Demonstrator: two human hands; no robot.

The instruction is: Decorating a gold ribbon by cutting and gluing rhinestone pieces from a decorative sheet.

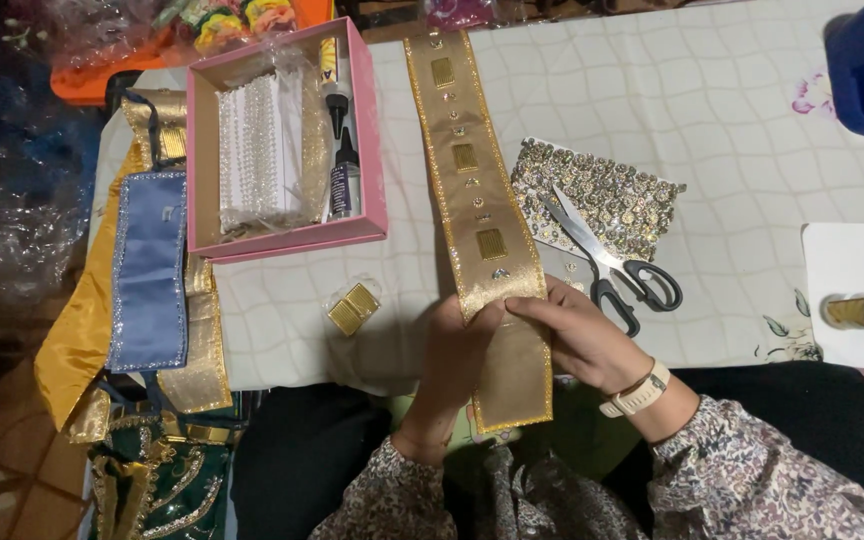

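Fingers of both our hands pinch the gold ribbon band at the table's near edge: left hand curled under its left border, right hand flat across it. Beside them we see a small clear packet of gold squares, scissors and a pink box.

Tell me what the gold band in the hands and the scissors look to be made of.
Gold band: likely woven metallic fabric; it shines, drapes over the table edge, with glittery trim. Scissors: bright, reflective blades, probably steel; matte black handles, likely plastic.
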